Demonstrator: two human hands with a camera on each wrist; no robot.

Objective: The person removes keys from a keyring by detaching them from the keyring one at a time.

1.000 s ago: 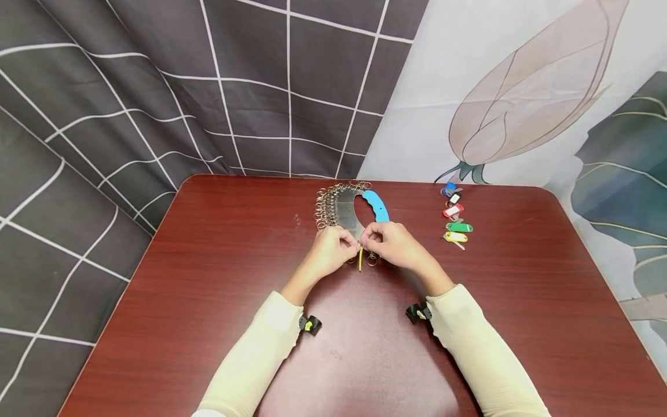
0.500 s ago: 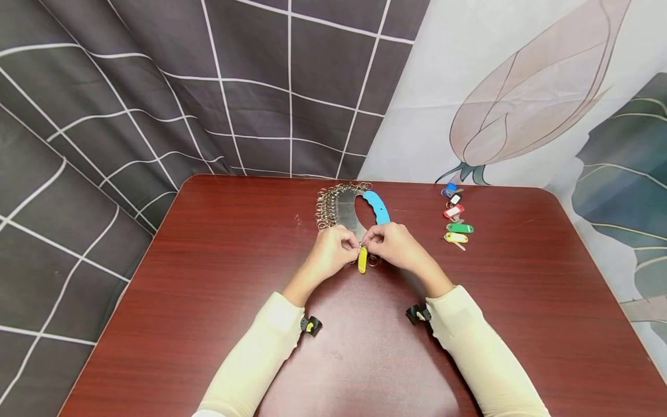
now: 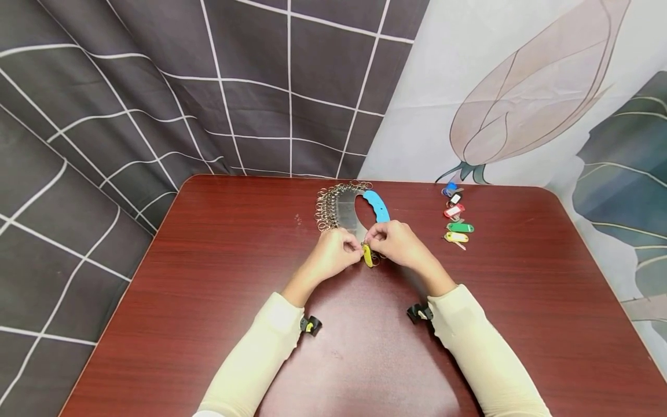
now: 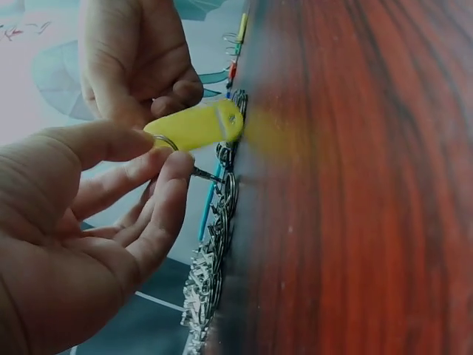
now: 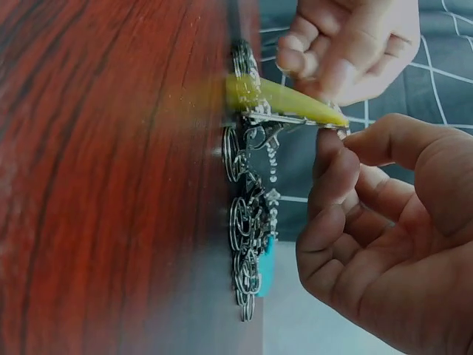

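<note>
A yellow key tag point(image 3: 367, 256) on a small metal split ring point(image 4: 167, 140) hangs between the two hands, over the near end of a curved metal plate point(image 3: 345, 209). The left hand point(image 3: 333, 252) pinches the ring between thumb and index finger. From the other side, the right hand point(image 3: 396, 243) pinches at the ring end of the tag, thumb and fingertip together. The plate has a blue grip point(image 3: 376, 206) and rows of metal clips with rings point(image 3: 326, 209) along its outer edge. In the right wrist view a thin silver strip point(image 5: 279, 118) lies along the tag.
At the back right lies a column of keys with tags: blue point(image 3: 448, 189), black point(image 3: 455, 200), red point(image 3: 453, 211), green point(image 3: 460, 228) and yellow point(image 3: 456, 237). The reddish-brown table point(image 3: 234, 278) meets a grid-patterned curtain point(image 3: 250, 104) at its back edge.
The yellow tag has turned from edge-on to flat side up and swung toward the right. Both hands have shifted slightly right, keeping their pinch.
</note>
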